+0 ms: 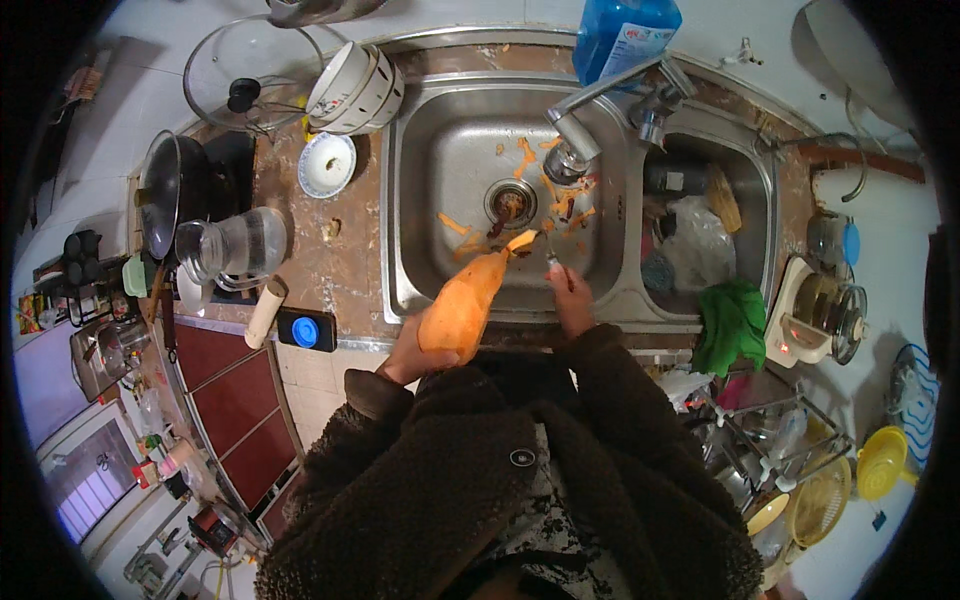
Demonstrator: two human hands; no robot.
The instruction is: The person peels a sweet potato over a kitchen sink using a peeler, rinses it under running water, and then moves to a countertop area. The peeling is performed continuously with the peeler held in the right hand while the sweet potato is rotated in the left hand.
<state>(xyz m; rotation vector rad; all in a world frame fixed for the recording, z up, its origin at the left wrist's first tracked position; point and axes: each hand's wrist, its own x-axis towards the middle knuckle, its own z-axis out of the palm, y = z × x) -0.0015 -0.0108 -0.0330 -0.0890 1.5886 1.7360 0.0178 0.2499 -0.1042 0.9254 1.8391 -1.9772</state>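
Observation:
My left hand (409, 351) grips the thick lower end of a large orange root vegetable (461, 307), likely a sweet potato, whose visible skin is peeled off. Its narrow tip leans up and right over the near part of the steel sink (450, 124). In my right hand (571, 300) is a slim metal-ended tool (553, 259), perhaps a peeler; its working end is blurred. A gap separates the tool from the vegetable's tip. Orange peel strips (525, 159) lie scattered on the sink floor, and darker bits sit in and around the drain (511, 203).
The metal faucet (577, 139) reaches over the sink's right half. A second basin (765, 217) holds a plastic bag (697, 240); a green cloth (731, 326) drapes over its front edge. Stacked bowls (360, 90), a glass pitcher (247, 244) and a phone (324, 330) are at left.

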